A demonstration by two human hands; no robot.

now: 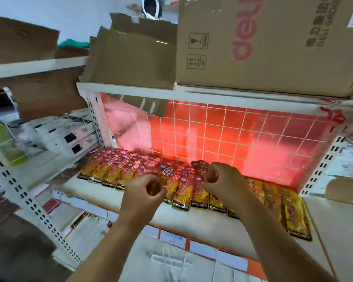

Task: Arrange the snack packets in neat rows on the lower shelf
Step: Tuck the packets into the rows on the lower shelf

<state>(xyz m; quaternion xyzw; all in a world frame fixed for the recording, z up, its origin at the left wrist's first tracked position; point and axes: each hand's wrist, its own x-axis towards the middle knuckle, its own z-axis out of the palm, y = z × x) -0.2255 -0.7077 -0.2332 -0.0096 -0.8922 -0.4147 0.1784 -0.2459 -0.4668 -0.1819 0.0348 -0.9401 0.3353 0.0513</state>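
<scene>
Head view, I see KONCHEW snack packets [180,197] rowed along the lower shelf [192,222], my left hand [145,193] pinching one in the row, my right hand [220,180] pinching a raised packet [201,168], deli carton [273,43] overhead.

Forearms extended; left hand [144,191] grips orange packet [153,189], right hand [223,178] pinches raised packet [200,167].

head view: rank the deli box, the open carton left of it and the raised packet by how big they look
1. deli box
2. open carton
3. raised packet, pinched by the right hand
Apparent size only; their depths differ.
</scene>
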